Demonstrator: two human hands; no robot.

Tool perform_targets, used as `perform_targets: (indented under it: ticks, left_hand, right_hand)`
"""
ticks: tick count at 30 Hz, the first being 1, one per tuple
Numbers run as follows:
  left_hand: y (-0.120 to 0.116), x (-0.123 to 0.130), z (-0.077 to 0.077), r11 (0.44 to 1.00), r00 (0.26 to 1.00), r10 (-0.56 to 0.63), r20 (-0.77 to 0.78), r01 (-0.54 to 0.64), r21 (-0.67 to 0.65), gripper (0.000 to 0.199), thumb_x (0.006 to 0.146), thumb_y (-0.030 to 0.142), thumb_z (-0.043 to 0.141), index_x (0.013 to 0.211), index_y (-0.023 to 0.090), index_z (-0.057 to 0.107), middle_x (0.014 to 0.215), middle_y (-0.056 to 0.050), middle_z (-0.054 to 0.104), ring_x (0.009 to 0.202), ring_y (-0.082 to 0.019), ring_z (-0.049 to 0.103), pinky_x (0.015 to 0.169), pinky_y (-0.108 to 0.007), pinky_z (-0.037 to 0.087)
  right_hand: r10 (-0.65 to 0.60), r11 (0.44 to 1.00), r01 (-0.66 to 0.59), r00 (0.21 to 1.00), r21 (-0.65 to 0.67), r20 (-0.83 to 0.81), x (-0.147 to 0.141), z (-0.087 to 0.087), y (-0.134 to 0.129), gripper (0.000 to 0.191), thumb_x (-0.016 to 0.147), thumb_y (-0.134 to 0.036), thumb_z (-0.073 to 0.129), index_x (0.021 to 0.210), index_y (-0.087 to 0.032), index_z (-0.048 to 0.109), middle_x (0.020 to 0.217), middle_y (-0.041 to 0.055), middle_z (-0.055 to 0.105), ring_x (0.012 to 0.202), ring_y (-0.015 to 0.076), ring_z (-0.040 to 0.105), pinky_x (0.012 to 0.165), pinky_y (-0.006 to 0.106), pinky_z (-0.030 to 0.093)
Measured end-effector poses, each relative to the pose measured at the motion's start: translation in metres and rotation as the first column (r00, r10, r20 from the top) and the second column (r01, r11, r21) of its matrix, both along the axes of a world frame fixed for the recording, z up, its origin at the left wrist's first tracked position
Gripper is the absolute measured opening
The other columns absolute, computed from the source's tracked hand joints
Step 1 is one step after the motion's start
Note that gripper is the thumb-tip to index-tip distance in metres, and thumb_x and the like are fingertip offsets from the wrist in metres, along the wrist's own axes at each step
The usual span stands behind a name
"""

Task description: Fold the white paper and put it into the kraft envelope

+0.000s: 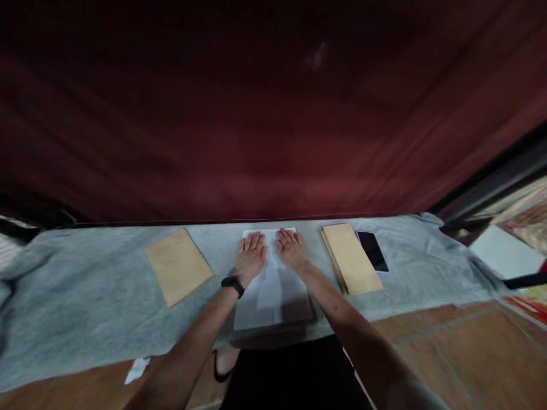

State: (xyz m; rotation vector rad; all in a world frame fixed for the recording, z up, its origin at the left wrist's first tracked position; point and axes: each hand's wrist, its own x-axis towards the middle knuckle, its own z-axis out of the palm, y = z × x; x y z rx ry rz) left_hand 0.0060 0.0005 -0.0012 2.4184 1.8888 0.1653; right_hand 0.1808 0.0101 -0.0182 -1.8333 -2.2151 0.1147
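Note:
A sheet of white paper [256, 313] lies in front of me on a grey cloth, with a vertical line like a crease or seam down its middle. My left hand [251, 256] rests flat on the upper left part of the paper, fingers stretched forward; a black band circles that wrist. Flat on the upper right part is my right hand [291, 249], its fingers also extended. Neither hand grips anything. Both palms cover part of the paper's surface.
To the left lies a brown paper envelope [178, 266]. On the right are a stack of brown envelopes [351, 256] and a dark-screened phone [372, 250]. The grey cloth [106, 296] covers the work surface. A dark red curtain-like sheet [273, 142] rises behind it.

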Motion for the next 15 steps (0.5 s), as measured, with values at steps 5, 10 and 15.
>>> perform_targets:
  ticks: [5, 10, 15]
  left_hand:
    - [0.005, 0.011, -0.007, 0.999, 0.999, 0.024, 0.042, -0.026, 0.041, 0.056, 0.103, 0.032, 0.029, 0.156, 0.017, 0.037, 0.163, -0.008, 0.033, 0.153, -0.026, 0.022, 0.125, -0.047, 0.014]
    - [0.011, -0.016, -0.015, 0.986, 0.983, 0.112, 0.147, -0.128, 0.109, 0.057, 0.1, 0.032, 0.034, 0.151, 0.007, 0.042, 0.159, -0.017, 0.038, 0.151, -0.029, 0.029, 0.123, -0.046, 0.021]
    - [0.003, -0.052, -0.015, 0.978, 0.873, 0.157, 0.462, -0.203, 0.051, 0.051, 0.092, 0.03, 0.05, 0.139, 0.01, 0.056, 0.144, -0.018, 0.057, 0.138, -0.029, 0.049, 0.116, -0.042, 0.037]
  right_hand:
    - [-0.023, 1.0, 0.023, 0.999, 0.015, -0.031, -0.008, -0.004, 0.007, 0.051, 0.107, -0.037, 0.03, 0.152, -0.019, 0.043, 0.159, 0.0056, 0.039, 0.148, 0.0253, 0.036, 0.123, 0.046, 0.02]
    - [-0.12, 0.993, 0.121, 0.991, 0.015, -0.062, 0.015, -0.003, 0.01, 0.051, 0.106, -0.036, 0.032, 0.152, -0.018, 0.043, 0.159, 0.008, 0.041, 0.147, 0.0274, 0.035, 0.122, 0.047, 0.021]
    - [-0.221, 0.973, 0.228, 0.966, 0.041, -0.133, 0.04, -0.005, -0.006, 0.047, 0.102, -0.03, 0.042, 0.145, -0.012, 0.051, 0.151, 0.0157, 0.05, 0.138, 0.0282, 0.046, 0.116, 0.043, 0.031]
